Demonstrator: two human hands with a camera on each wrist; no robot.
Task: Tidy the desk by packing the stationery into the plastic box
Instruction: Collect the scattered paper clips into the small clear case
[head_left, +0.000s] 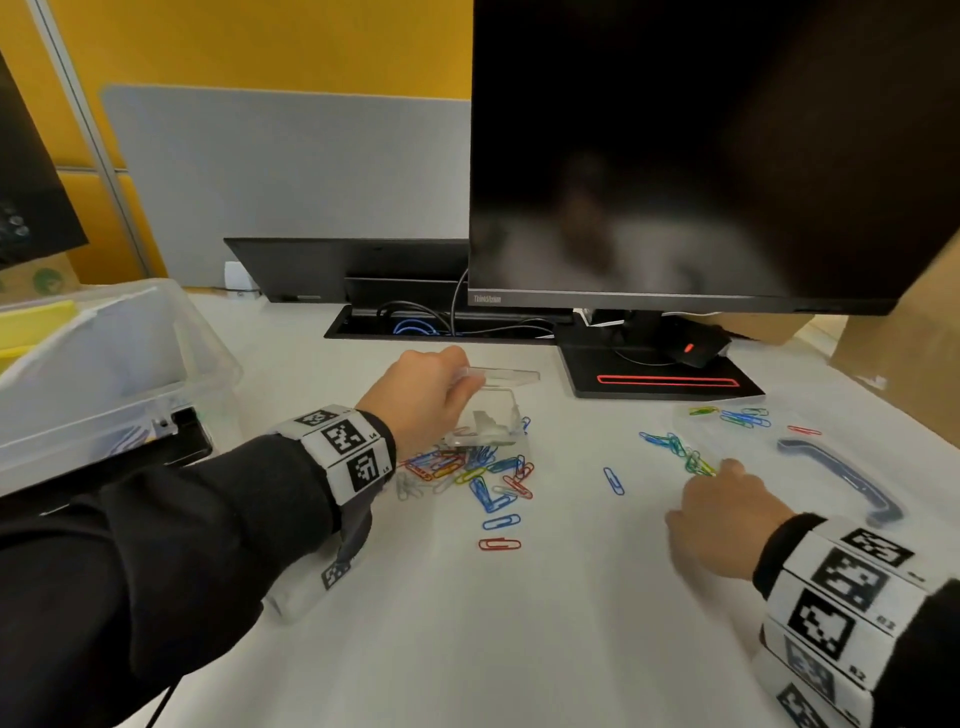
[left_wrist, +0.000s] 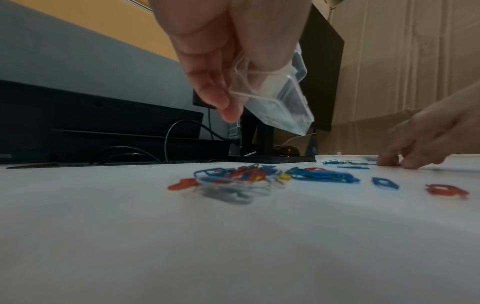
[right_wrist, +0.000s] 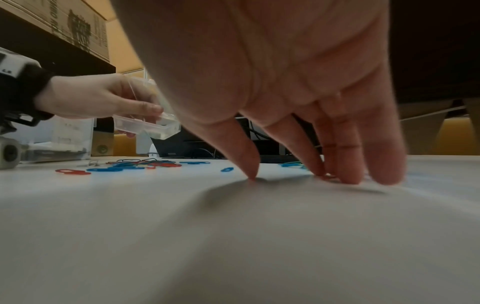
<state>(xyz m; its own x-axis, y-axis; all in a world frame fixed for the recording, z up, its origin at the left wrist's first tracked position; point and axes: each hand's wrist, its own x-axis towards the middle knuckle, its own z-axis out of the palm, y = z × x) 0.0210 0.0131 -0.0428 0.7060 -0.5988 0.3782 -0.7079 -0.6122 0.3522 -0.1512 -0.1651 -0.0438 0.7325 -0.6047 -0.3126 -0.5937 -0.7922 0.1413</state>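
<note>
My left hand (head_left: 460, 387) grips a small clear clip box (head_left: 491, 415) with its lid swung open, tilted just above a pile of coloured paper clips (head_left: 470, 470) on the white desk. From the left wrist, the clip box (left_wrist: 280, 98) sits between thumb and fingers of that hand (left_wrist: 233, 82), over the clip pile (left_wrist: 259, 176). My right hand (head_left: 701, 491) is lower right, fingers straight, tips down beside a smaller clip cluster (head_left: 680, 452). The right wrist view shows those fingertips (right_wrist: 348, 176) touching the surface, holding nothing.
A large clear plastic box (head_left: 104, 374) stands at the left edge. Its clear lid with a blue handle (head_left: 841, 473) lies at the right under some clips. A monitor (head_left: 701, 156) and its black stand base (head_left: 665, 382) rise behind; cardboard boxes (head_left: 904, 343) sit far right.
</note>
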